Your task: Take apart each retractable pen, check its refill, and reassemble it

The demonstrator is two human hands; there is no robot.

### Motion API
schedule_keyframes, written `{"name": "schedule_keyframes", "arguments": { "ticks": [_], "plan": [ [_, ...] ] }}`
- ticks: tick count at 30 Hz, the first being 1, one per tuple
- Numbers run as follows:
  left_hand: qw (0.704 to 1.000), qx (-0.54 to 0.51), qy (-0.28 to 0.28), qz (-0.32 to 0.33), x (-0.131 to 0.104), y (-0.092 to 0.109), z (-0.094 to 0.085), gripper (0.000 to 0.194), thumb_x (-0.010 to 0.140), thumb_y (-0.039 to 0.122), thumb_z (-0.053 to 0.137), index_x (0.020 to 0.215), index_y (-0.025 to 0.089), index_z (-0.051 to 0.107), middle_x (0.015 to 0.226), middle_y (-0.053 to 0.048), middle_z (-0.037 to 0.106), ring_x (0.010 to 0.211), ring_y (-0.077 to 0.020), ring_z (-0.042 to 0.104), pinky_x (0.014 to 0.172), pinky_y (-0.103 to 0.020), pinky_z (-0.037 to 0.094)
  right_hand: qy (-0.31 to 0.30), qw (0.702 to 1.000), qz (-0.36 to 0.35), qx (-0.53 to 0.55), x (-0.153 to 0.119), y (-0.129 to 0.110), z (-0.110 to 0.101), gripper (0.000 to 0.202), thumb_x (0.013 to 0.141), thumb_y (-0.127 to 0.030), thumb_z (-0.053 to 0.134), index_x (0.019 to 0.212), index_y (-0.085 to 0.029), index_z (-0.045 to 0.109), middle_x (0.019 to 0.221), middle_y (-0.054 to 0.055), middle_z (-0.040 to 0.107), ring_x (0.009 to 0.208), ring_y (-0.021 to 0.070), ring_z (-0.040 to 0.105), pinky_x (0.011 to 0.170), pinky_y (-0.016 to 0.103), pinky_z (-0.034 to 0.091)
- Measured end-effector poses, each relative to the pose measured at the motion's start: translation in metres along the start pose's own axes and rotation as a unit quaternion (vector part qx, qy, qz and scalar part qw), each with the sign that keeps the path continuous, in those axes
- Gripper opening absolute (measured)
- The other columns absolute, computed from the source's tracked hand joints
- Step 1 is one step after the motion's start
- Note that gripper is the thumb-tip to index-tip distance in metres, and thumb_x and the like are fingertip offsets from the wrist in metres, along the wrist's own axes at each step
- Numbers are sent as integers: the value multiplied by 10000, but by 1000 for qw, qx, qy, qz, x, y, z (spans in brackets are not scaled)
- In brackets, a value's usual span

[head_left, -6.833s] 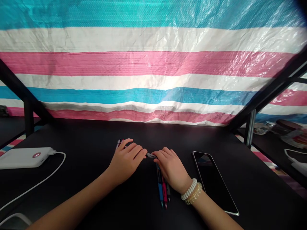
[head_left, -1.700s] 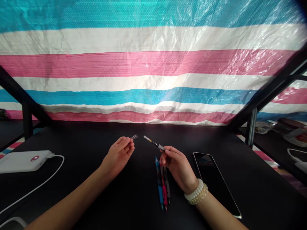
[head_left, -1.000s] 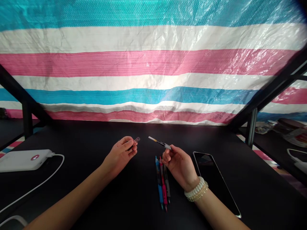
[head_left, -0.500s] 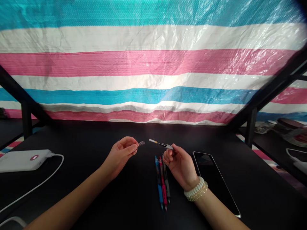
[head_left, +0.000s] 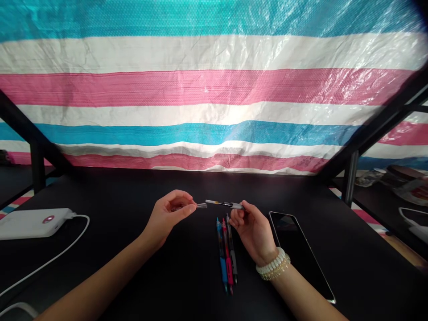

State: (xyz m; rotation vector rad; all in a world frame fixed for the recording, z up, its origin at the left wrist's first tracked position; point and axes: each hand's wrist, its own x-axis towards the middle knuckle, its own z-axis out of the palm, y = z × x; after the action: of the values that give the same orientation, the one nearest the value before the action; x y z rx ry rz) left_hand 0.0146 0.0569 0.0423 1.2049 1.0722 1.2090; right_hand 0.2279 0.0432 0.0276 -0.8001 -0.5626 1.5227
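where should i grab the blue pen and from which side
I'd pinch the blue pen by its blue grip toward the near end, coming from the left: it lies flat, leftmost of three, with the pink pen close on its right.

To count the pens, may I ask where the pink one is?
In the head view, the pink pen lies on the black table, just right of centre, between the blue pen and the grey pen, left of the right hand.
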Motion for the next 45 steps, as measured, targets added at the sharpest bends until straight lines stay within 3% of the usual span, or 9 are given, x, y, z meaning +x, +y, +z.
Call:
{"name": "schedule_keyframes", "arguments": {
  "ticks": [4, 15, 21, 28, 39, 45],
  "plan": [
    [998, 60, 0, 21, -1, 1, 1, 175, 737, 316, 785, 830, 211, 680, 809, -29, 691, 767, -159, 606, 718, -267, 445, 14, 1000, -6, 4, 1, -1, -1, 375, 739, -342, 713, 487, -214, 466, 482, -42, 342, 530, 135, 314, 568, 304, 330],
    [997, 80, -5, 9, 0, 0, 0, 189, 753, 335, 768, 840, 202, 666, 805, -2, 671, 753, -128, 582, 690, -234, 424, 26, 1000, -9, -1, 1, -1, -2, 380, 723, -350, 707, 486, -207, 447, 457, -56, 316, 504, 116, 301, 530, 269, 328],
    [990, 135, -9, 36, 0, 2, 0, 171, 761, 325, 747, 827, 190, 665, 786, -6, 670, 728, -130, 573, 654, -233, 425, 17, 995, -65, -68, 1, 4, -7, 391, 776, -365, 692, 513, -202, 452, 503, -51, 353, 534, 120, 346, 553, 271, 343],
    [975, 192, -40, 99, -1, 1, 1, 106, 767, 275, 728, 821, 195, 683, 821, -14, 690, 710, -129, 589, 628, -232, 449, -68, 948, -151, -270, -5, 5, -7, 305, 883, -377, 628, 665, -189, 527, 585, -42, 434, 585, 119, 376, 568, 258, 315],
    [966, 217, -37, 138, -2, 2, 2, 60, 775, 234, 714, 821, 204, 689, 823, -6, 699, 754, -138, 621, 690, -243, 487, -78, 896, -208, -384, -12, 3, -4, 177, 902, -364, 606, 846, -199, 574, 713, -22, 511, 638, 137, 478, 601, 258, 388],
    [953, 247, -53, 169, -1, -4, 1, 54, 794, 210, 701, 847, 213, 689, 837, 3, 695, 755, -136, 628, 702, -250, 490, -74, 890, -199, -403, -10, 1, -3, 307, 920, -406, 574, 703, -192, 541, 627, -31, 463, 587, 125, 428, 558, 251, 347]
  ]
}}
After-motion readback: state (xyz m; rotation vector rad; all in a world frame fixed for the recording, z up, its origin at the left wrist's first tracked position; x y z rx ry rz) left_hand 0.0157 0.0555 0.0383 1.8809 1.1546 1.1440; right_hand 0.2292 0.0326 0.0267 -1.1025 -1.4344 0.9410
